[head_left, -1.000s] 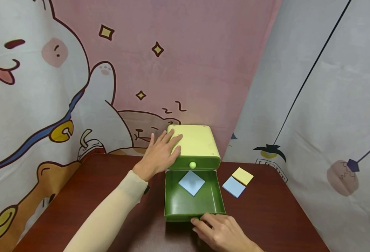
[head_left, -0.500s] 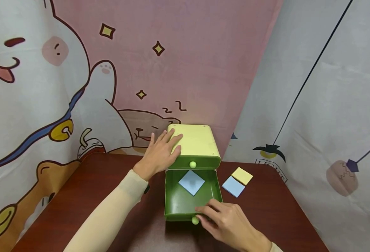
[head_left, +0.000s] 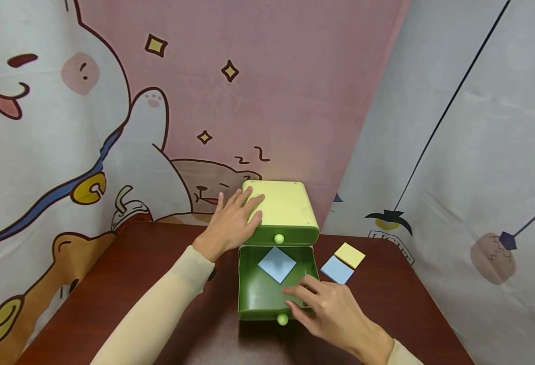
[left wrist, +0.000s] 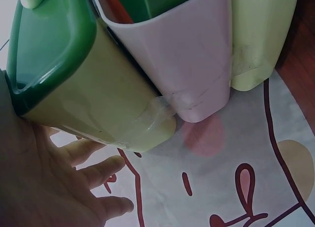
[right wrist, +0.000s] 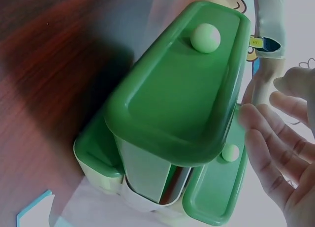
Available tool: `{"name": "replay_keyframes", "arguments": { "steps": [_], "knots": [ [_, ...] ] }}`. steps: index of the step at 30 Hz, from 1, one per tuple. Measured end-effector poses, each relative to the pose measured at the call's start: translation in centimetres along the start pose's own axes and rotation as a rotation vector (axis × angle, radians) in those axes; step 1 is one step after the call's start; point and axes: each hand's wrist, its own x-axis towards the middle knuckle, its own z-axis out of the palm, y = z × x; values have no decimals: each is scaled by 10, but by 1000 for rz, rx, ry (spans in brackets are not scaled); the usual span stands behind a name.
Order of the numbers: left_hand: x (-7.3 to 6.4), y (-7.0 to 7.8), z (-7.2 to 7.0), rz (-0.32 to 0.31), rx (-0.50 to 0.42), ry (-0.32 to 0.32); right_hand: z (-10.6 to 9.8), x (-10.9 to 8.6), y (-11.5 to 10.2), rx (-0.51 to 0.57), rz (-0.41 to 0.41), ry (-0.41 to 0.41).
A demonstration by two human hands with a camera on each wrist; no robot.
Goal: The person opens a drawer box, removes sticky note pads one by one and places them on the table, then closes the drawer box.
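A small chest of drawers (head_left: 281,203) with a pale yellow top stands on the table. Its green drawer (head_left: 263,296), with a round light-green knob (head_left: 282,319), is pulled out toward me. Inside it, near the back, lies a light blue square sticky-note pad (head_left: 277,264). My left hand (head_left: 231,223) rests with spread fingers on the left part of the chest's top. Over the front right of the pulled-out drawer hovers my right hand (head_left: 329,309), fingers loosely bent and holding nothing. The right wrist view shows its fingers (right wrist: 268,158) apart from the drawer front (right wrist: 182,89).
To the right of the chest, a yellow sticky-note pad (head_left: 350,255) and a second blue pad (head_left: 337,269) lie side by side on the dark red-brown table (head_left: 386,294). A printed cartoon cloth (head_left: 295,91) hangs directly behind. The upper drawer (head_left: 260,235) is closed.
My right hand has let go of the drawer knob and risen up and forward over the drawer's front. The left hand and the chest have stayed where they were.
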Motion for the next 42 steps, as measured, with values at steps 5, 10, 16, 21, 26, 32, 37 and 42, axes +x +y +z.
{"name": "replay_keyframes", "arguments": {
  "steps": [5, 10, 16, 21, 26, 32, 37, 42],
  "knots": [
    [0, 0, 0, 0, 3, 0, 0, 3, 5, -8, 23, -34],
    [0, 0, 0, -1, -1, 2, 0, 8, 11, -45, 45, -85],
    [0, 1, 0, -2, 0, 7, 1, 12, 19, -89, 98, -171],
    [0, 0, 1, 0, 6, 7, 5, 17, 27, -82, 133, -252],
    [0, 0, 2, 2, -2, 2, 10, 24, 36, -59, 146, -328],
    [1, 1, 2, 0, -12, 0, 12, 37, 45, -30, 189, -457],
    [1, 2, 2, 0, -12, 1, 13, 49, 51, -21, 219, -565],
    [-1, 2, 1, 2, -9, 7, 16, 56, 56, -10, 219, -645]
  ]
}}
